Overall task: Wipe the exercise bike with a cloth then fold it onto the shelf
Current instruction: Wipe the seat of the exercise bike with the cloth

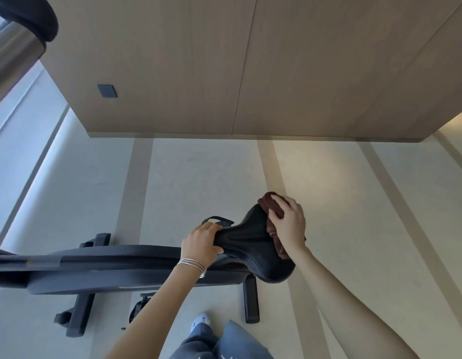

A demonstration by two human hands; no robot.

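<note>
The black exercise bike lies across the lower left, its frame running toward the black saddle at centre. My left hand, with thin bangles on the wrist, grips the narrow nose of the saddle. My right hand presses a bunched dark brown cloth against the wide rear of the saddle. The cloth is partly hidden under my palm and fingers. No shelf is in view.
A wood-panelled wall with a small dark switch plate stands behind the bike. A metal post with black padding juts in at the top left. The bike's base bars and a pedal sit by my feet on pale floor.
</note>
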